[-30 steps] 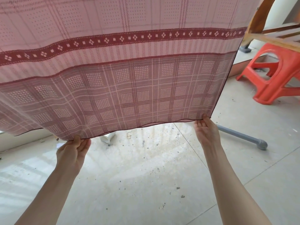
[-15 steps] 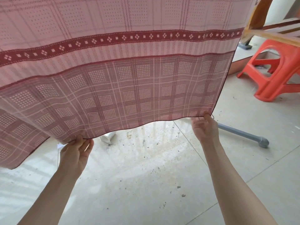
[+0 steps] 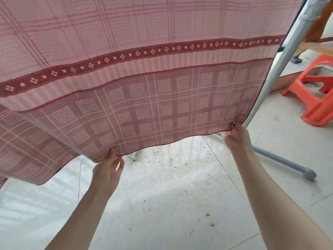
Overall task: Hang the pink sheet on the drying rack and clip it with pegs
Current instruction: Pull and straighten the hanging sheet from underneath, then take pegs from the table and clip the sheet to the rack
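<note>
Both hands pinch one pink sheet (image 3: 144,73) by its bottom hem: left hand (image 3: 108,170), right hand (image 3: 236,138). It hangs beside one grey rack pole (image 3: 281,56); one orange stool (image 3: 317,98) stands nearby.

sheet (image 3: 144,69): you see thin, matt woven pink cloth
rack pole (image 3: 281,58): smooth grey metal
stool (image 3: 313,98): glossy orange plastic
floor (image 3: 162,204): your tiles, glossy, gritty

You are viewing through a single head-worn wide-angle camera, looking forward and down at close range; the pink sheet (image 3: 144,69) is filling the upper frame, floor (image 3: 162,204) below.
</note>
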`<state>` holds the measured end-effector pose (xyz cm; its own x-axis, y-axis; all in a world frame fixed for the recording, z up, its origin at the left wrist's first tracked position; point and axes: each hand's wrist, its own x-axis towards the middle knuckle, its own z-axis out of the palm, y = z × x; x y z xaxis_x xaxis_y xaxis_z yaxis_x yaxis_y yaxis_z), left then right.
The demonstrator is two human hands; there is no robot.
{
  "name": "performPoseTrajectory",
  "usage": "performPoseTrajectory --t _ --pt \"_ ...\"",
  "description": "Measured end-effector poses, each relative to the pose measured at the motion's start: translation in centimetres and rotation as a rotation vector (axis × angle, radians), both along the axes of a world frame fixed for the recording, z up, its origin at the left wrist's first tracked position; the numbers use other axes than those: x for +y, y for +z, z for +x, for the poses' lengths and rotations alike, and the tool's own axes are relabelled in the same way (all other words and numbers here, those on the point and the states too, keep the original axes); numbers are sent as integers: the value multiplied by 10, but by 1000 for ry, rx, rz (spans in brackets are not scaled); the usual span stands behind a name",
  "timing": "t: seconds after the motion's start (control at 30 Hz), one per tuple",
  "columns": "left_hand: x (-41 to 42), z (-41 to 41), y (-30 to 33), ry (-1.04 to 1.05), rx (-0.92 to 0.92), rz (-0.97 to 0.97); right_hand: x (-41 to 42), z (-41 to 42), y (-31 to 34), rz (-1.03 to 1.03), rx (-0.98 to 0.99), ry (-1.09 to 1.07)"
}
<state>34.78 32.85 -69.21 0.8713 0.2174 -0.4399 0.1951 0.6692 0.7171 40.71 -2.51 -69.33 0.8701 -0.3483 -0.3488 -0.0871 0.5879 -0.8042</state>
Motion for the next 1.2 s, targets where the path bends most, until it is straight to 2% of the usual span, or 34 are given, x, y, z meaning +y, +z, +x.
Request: performPoseTrajectory --t 0.07,0.13,0.23,0.3,0.4,0.47,0.57,0.7,0.77,0.83,0.97,1.1,1.2 --pt "-8 -2 1 -33 43 -26 -3 -1 -4 -1 81 7" --pt "-14 -3 5 -79 80 -35 8 -15 2 -78 55 -82" --pt "-14 -7 14 -205 162 66 29 -34 13 84 138 -135" --pt "-10 -13 23 -411 255 260 50 -51 33 14 271 -87" --pt "-6 -25 54 -710 362 774 74 -77 70 -304 447 39" --pt "-6 -32 92 -873 265 1111 82 -94 110 -550 501 100" --pt "-12 -43 180 -997 -10 1479 86 -118 197 -909 475 230" --pt "-40 -37 340 -1077 -354 1845 84 -136 350 -1136 421 320" --pt "-65 -28 431 -1069 -528 1890 75 -141 437 -1240 349 330" --pt "-93 -19 521 -1037 -657 1858 62 -144 523 -1347 248 319" --pt "-149 -16 674 -877 -776 1745 25 -145 675 -1438 138 253" --pt "-198 -22 769 -768 -871 1725 -20 -151 783 -1463 43 215" --pt "-230 -23 820 -714 -928 1742 -54 -155 833 -1453 -1 230"
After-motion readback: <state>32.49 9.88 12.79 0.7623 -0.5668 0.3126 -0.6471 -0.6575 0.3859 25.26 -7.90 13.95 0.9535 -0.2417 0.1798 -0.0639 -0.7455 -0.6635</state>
